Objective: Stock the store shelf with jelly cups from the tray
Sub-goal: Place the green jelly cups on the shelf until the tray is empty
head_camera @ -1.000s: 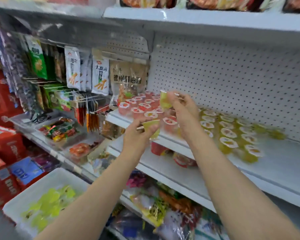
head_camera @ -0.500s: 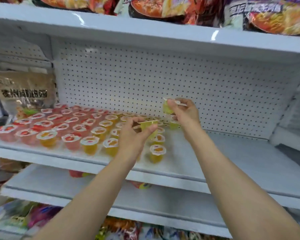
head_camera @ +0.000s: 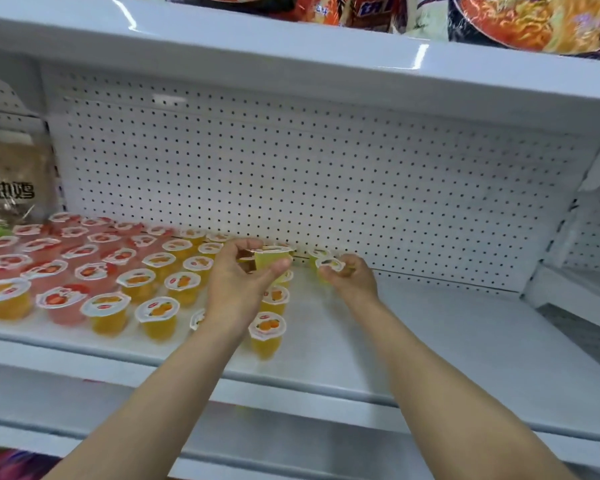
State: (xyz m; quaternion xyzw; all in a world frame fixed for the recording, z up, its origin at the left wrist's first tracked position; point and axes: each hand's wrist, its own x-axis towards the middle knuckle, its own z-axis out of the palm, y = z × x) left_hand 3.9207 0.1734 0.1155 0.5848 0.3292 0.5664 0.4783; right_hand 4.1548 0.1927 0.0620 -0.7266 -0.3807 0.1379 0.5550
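Both hands grasp jelly cups above the shelf (head_camera: pixel 430 323). Left hand (head_camera: pixel 238 275) pinches a green jelly cup (head_camera: pixel 269 261); at its three o'clock, right hand (head_camera: pixel 352 278) curls around another cup (head_camera: pixel 329 264).

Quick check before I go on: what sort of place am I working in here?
Most likely a shop aisle: white metal shelf with a pegboard back panel, rows of sealed jelly cups fronted on it, and packaged noodle bags on the shelf above.
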